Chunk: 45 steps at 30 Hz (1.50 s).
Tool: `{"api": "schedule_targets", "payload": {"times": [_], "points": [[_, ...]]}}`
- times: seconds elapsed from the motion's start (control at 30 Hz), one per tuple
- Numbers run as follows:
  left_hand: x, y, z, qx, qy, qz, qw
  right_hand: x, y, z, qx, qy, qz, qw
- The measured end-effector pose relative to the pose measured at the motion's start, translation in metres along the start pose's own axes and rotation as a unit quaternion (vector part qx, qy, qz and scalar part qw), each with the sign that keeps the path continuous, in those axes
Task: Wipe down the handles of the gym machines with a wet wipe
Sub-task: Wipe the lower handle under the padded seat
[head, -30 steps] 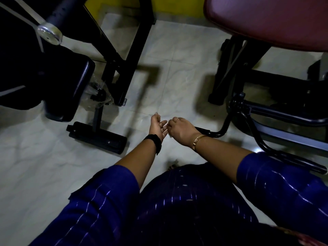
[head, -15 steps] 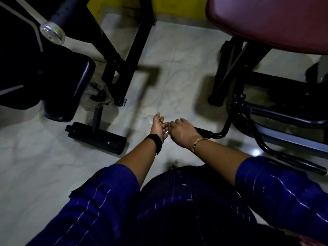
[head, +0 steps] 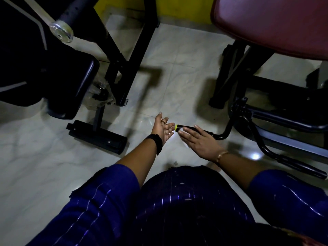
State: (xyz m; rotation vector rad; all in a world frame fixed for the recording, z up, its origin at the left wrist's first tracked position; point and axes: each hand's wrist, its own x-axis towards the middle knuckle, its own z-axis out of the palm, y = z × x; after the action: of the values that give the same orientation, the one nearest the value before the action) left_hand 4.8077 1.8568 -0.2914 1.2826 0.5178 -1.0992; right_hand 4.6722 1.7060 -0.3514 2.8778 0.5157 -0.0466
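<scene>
Because the handle (head: 207, 133) apparently needs wiping, the right hand (head: 198, 142) lies spread over it, the left hand (head: 162, 129) spread at nine o'clock.

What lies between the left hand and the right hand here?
Head view: the yellow end cap of the black handle pokes out between the left hand and the right hand, whose straight fingers lie over the handle.

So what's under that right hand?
A black handle; its yellow end cap pokes out past the right hand. Something pale, maybe the wipe, shows beneath the fingers. The palm hides the rest.
</scene>
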Motion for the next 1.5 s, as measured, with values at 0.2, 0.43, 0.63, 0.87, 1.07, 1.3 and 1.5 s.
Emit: {"api": "schedule_targets", "payload": {"times": [0.2,0.43,0.63,0.87,1.07,1.3,1.5], "points": [[-0.002,0.003,0.001,-0.01,-0.005,0.013,1.0,0.036,0.0,-0.015,0.007,-0.02,-0.039,0.999],[0.0,-0.009,-0.004,0.388,-0.015,0.124,0.913,-0.036,0.015,0.0,0.051,-0.004,0.015,0.999],[0.003,-0.023,-0.016,0.796,-0.043,0.195,0.572,0.029,-0.004,-0.028,0.223,-0.066,0.19,0.954],[0.0,-0.021,-0.019,0.893,0.02,0.264,0.365,0.04,-0.001,-0.035,0.275,-0.098,0.192,0.937],[-0.002,-0.024,-0.017,0.905,0.039,0.275,0.322,-0.012,-0.005,-0.016,0.221,-0.095,0.299,0.924],[-0.006,-0.029,-0.014,0.907,0.062,0.265,0.32,0.06,-0.011,-0.045,0.27,-0.151,0.257,0.916],[-0.008,-0.029,-0.015,0.91,0.054,0.26,0.319,0.01,-0.003,-0.029,0.25,-0.114,0.311,0.91]]}}
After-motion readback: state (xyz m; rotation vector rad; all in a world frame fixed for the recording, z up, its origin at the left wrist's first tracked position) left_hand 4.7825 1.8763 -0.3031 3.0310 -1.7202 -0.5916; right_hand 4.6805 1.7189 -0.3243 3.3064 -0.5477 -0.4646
